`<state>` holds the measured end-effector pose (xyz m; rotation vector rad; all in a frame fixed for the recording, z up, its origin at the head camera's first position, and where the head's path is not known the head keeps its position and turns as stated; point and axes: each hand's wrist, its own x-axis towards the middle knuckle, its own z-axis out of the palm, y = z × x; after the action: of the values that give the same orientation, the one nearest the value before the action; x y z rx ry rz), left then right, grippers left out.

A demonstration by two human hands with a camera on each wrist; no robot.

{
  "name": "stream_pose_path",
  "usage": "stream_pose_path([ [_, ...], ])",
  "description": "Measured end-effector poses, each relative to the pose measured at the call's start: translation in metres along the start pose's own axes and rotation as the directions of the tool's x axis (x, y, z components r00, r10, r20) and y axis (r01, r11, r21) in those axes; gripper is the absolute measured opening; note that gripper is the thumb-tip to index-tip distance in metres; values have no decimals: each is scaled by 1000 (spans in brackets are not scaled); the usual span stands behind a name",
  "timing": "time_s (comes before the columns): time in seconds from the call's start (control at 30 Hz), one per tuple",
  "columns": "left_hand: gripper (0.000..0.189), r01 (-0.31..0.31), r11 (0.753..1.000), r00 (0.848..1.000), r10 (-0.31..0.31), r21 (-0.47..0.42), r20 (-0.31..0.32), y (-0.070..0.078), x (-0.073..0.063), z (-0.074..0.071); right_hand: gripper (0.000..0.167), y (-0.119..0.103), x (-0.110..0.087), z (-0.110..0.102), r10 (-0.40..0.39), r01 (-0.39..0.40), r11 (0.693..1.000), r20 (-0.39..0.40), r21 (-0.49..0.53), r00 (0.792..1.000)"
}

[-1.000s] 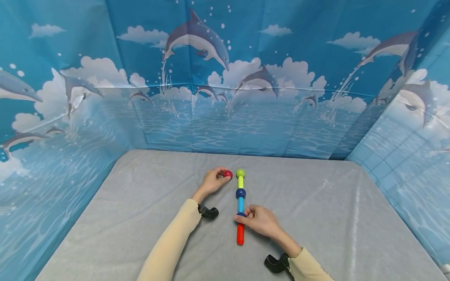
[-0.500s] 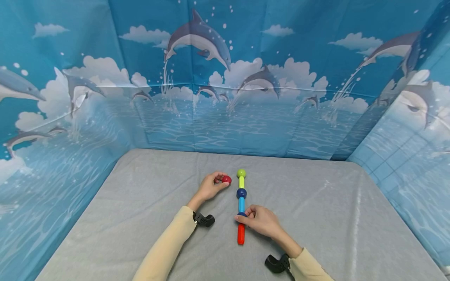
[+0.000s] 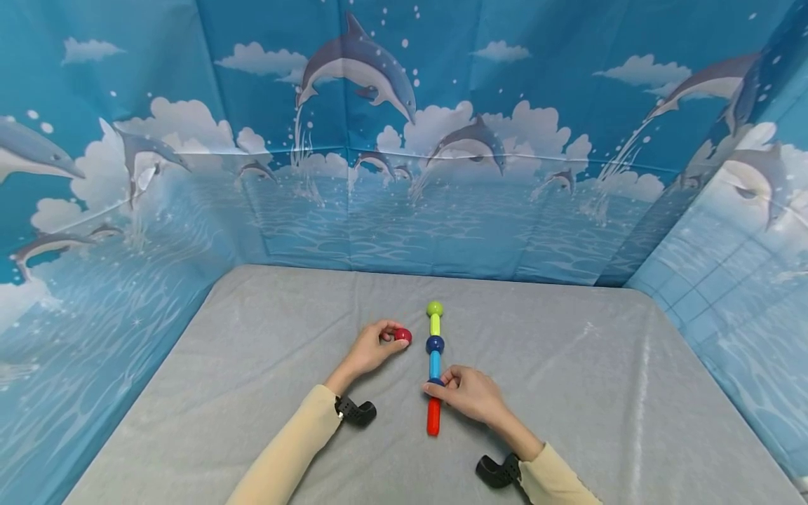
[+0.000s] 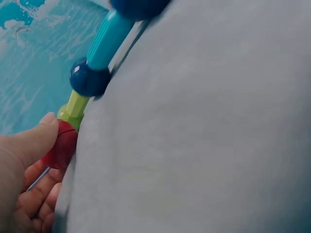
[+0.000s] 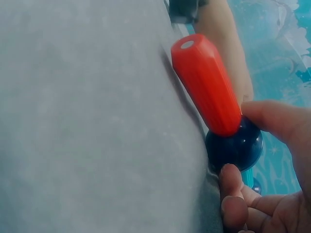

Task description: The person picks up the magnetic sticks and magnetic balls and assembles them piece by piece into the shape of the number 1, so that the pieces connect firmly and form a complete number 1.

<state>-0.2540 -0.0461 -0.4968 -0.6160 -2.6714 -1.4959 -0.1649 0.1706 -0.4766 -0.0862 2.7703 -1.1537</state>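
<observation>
My left hand (image 3: pixel 374 348) pinches a red ball (image 3: pixel 403 336) between thumb and fingers, left of a straight chain of rods and balls. That chain runs away from me: a red rod (image 3: pixel 433 418) nearest, then a dark blue ball (image 5: pixel 234 145), a light blue rod (image 3: pixel 435 364), a second dark blue ball (image 3: pixel 435 344), a yellow-green rod (image 3: pixel 435 324) and a green ball (image 3: pixel 434 308) at the far end. Thumb and fingers of my right hand (image 3: pixel 470 394) grip the nearer dark blue ball, partly covering it. The red rod's free end shows a pale round spot in the right wrist view.
A grey cloth covers the table (image 3: pixel 555 379). Behind it and along both sides hangs a blue curtain (image 3: pixel 404 231) printed with dolphins. Each wrist wears a black strap mount, the left one (image 3: pixel 356 412) and the right one (image 3: pixel 497 471).
My left hand has drawn the red ball back toward me and slightly left, away from the green ball's level. My right hand keeps its grip, and the chain stays in place.
</observation>
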Motion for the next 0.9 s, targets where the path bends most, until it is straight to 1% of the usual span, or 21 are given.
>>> stream_pose_path([
  [0.23, 33, 12, 1000, 999, -11, -22, 45, 5, -24, -3, 39, 1, 2, 1, 6, -6, 1000, -11, 6, 1000],
  [0.33, 35, 1, 1000, 999, 1, -29, 51, 8, -33, -4, 38, 1, 3, 0, 8, -8, 1000, -10, 17, 1000],
  [0.57, 26, -34, 999, 998, 33, 23, 55, 16, -49, -1, 39, 1, 6, -3, 28, -29, 999, 8, 45, 1000],
  [0.67, 27, -26, 1000, 998, 25, 12, 66, 20, -54, 0, 40, 2, 8, -4, 30, -31, 998, 14, 53, 999],
  [0.9, 29, 28, 999, 995, -25, -30, 94, 28, -62, 6, 40, 2, 12, -4, 47, -49, 997, 28, 52, 999],
])
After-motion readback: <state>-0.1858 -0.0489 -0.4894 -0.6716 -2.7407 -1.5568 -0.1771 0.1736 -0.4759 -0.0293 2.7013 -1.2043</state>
